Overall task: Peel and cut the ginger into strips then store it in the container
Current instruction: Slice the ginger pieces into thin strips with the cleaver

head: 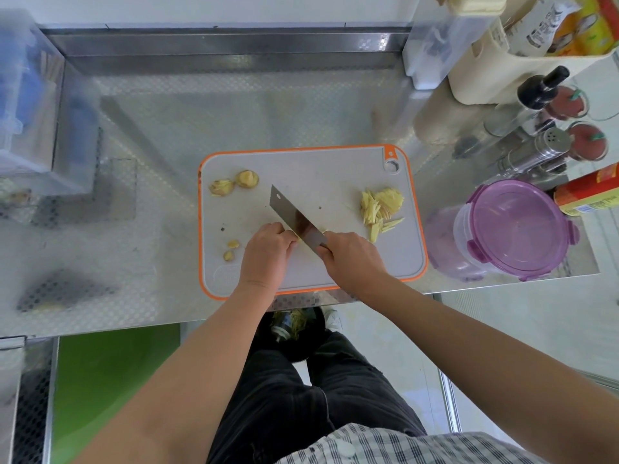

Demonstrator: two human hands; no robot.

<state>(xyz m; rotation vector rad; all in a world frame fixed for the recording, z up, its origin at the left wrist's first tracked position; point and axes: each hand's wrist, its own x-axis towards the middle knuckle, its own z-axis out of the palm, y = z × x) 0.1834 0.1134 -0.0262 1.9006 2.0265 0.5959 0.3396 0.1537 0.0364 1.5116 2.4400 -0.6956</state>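
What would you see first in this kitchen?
The big shiny cleaver on the orange-rimmed cutting board, gripped by the right hand, the left hand curled right beside its blade. Then the yellow ginger strips on the board's right side, and the purple-lidded container just past them.

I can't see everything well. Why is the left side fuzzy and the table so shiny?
Head view: the clear box at the left edge is blurred, out near the lens's rim; the ginger strips and cutting board in the middle are sharp; the metal counter mirrors soft light, so it gleams.
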